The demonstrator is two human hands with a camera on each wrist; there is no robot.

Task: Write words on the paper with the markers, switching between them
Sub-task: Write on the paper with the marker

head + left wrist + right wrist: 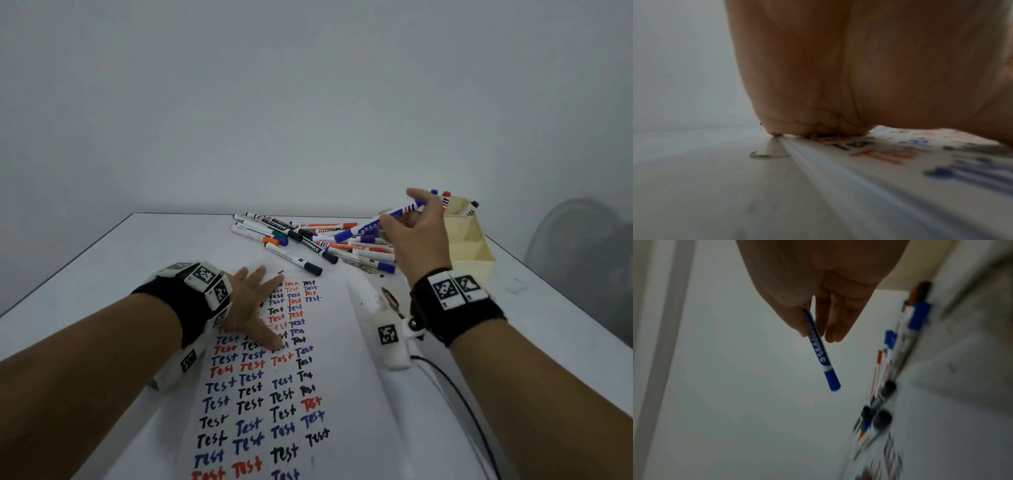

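The left hand [251, 301] lies flat, fingers spread, on the paper [342, 394] covered in "Test" words. Beyond it lies a pile of markers [308, 240] on the table [102, 274]. The right hand [419, 236] holds a capped blue marker [376, 222] above the pile.

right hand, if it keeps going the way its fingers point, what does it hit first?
Probably the cream organizer box, just beyond the right hand, which holds a blue marker above the marker pile. Depth is unclear; it may pass over the box toward the wall.
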